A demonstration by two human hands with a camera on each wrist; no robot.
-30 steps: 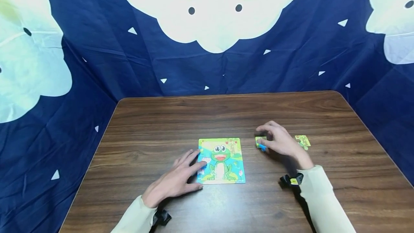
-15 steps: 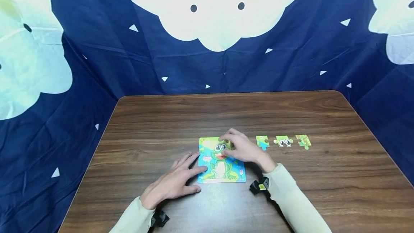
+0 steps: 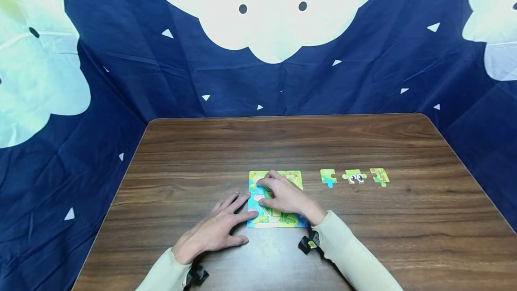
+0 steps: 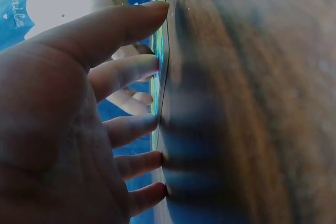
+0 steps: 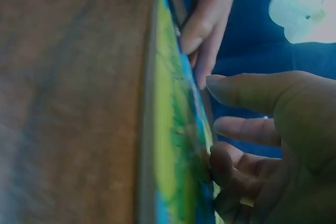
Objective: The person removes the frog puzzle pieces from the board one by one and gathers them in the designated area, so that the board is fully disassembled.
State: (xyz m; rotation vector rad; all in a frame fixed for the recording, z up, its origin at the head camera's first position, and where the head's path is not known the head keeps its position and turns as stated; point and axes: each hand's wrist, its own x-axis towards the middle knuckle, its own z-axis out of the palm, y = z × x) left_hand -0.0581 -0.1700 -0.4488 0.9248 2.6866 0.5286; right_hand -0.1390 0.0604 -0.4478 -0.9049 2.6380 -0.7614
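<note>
A frog jigsaw puzzle board (image 3: 291, 178) lies flat on the table. My left hand (image 3: 214, 228) is spread at its left edge, fingertips touching the border; in the left wrist view the fingers reach the board's side. Over the left and middle of the board is my right hand (image 3: 284, 196), hiding much of the frog. In the right wrist view its thumb and index finger stand apart near the board surface (image 5: 173, 145), with no piece visible between them. Whether those fingertips touch the board I cannot tell.
Right of the board, three loose puzzle pieces lie in a row: a green and blue one (image 3: 326, 174), one with the frog's eyes (image 3: 355, 177) and a green patterned one (image 3: 379, 176). Dark blue cloth (image 3: 121, 98) with clouds surrounds the wooden table (image 3: 194, 147).
My right hand has moved left from the loose pieces to the board, then farther toward its left side. The pieces it covered now show. My left hand has stayed nearly still.
</note>
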